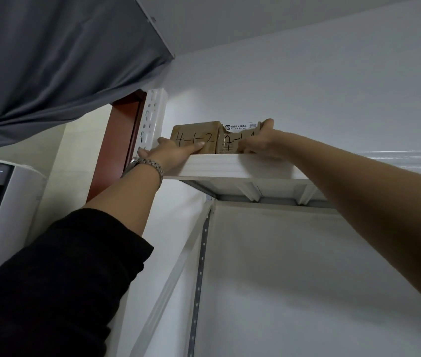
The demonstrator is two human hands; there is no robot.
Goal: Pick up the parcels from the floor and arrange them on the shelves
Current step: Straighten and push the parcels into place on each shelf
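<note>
Covering writing on the right box (227, 146), the right hand (258, 143) grips it; left hand (175, 152) clasps the left box (195, 131); two boxes, one shelf (230, 168).

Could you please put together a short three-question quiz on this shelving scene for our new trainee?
1. True or false: the right hand grips the right parcel on the shelf.
2. Multiple choice: the metal watch band is on A) the left wrist, B) the right wrist, C) the shelf.
3. Fill in: the left parcel, touched by the left hand, is marked ___.

Key: 1 true; 2 A; 3 4-1-2.
</note>
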